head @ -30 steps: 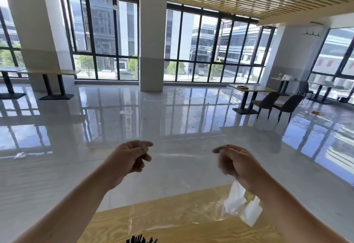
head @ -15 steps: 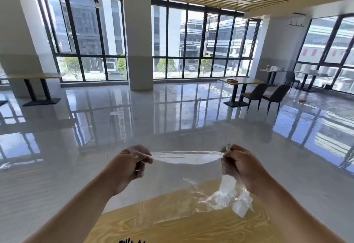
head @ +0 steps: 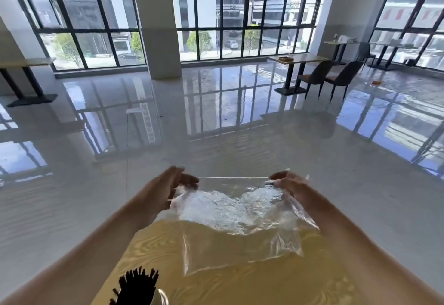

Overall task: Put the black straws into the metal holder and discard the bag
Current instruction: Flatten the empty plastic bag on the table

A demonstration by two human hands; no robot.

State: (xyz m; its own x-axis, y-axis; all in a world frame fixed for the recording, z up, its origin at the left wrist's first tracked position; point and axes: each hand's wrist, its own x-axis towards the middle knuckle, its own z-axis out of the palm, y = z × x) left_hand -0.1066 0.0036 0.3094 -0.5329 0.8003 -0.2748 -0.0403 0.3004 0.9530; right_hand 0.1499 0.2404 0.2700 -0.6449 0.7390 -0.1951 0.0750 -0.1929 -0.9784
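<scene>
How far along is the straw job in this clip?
Done, it seems: the black straws stand bunched in the shiny metal holder at the frame's bottom edge. In hand: the left hand and right hand stretch the clear, empty plastic bag above the wooden table. Left: discarding it.

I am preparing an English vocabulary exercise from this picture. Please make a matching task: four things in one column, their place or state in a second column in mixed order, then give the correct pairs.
Things:
1. plastic bag
2. black straws
3. left hand
4. two dark chairs

Place or state:
A. standing bunched at the bottom edge
B. beside a far table
C. clear, stretched between both hands
D. pinching the bag's left corner

Pairs: 1-C, 2-A, 3-D, 4-B
</scene>
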